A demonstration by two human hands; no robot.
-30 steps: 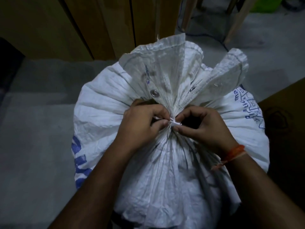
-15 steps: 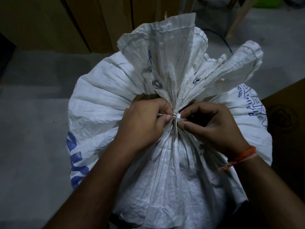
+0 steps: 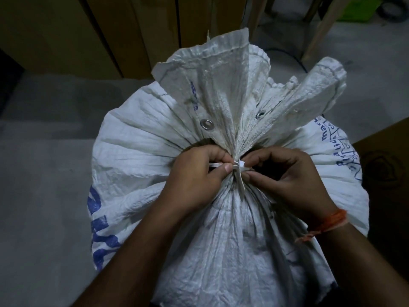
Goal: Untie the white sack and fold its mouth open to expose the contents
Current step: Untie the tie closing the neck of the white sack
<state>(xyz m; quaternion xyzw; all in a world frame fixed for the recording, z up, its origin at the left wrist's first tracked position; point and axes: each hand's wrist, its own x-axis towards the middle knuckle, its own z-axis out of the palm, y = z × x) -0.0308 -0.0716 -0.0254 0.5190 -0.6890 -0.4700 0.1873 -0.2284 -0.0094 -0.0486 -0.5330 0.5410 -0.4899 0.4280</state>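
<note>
A full white woven sack [image 3: 141, 165] with blue print stands below me, its mouth [image 3: 221, 85] gathered into a flared ruffle with metal eyelets. A white strip tie [image 3: 238, 168] binds the neck, one loose end hanging down. My left hand [image 3: 194, 180] pinches the tie's left end between thumb and forefinger. My right hand [image 3: 285, 176] pinches the knot from the right side. The sack's contents are hidden.
Brown wooden panels [image 3: 132, 29] stand behind the sack. A grey floor [image 3: 44, 173] lies to the left. A brown cardboard box [image 3: 385, 165] sits at the right edge. Wooden legs [image 3: 321, 29] and a green object [image 3: 363, 7] are at the far right.
The view has shifted slightly and the ruffled mouth swayed. Both hands stay at the knot, still pinching the tie; a short piece of tie now shows left of the knot.
</note>
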